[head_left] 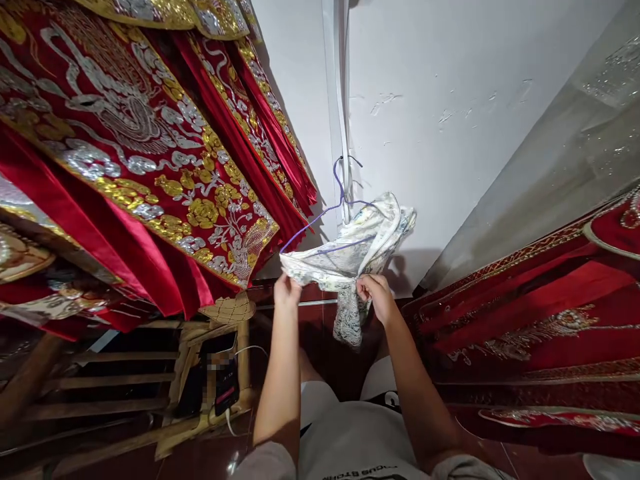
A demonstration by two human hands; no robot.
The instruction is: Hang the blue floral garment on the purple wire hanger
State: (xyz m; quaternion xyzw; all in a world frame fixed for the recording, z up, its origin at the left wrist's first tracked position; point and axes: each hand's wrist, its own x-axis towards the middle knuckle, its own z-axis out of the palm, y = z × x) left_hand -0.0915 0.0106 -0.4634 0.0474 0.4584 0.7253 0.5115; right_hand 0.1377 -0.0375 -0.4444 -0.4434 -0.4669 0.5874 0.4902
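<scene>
A pale, floral-patterned garment (325, 270) hangs partly on a purple wire hanger (334, 207), whose hook rests at a white strip on the wall. My left hand (287, 291) is closed on the garment's edge below the hanger's left end. With its fingers pinched, my right hand (374, 291) grips the cloth near the middle of the lower edge. Between my hands the fabric is stretched. Part of it is bunched over the hanger's right side, and a patterned piece (349, 319) dangles beneath. My fingertips are partly hidden by the cloth.
Red costumes with gold and silver embroidery (200, 167) hang close on the left. More red embroidered cloth (540, 320) hangs at the right under clear plastic (565, 140). A bamboo chair (187, 363) at lower left bears a phone (226, 383) with a white cable.
</scene>
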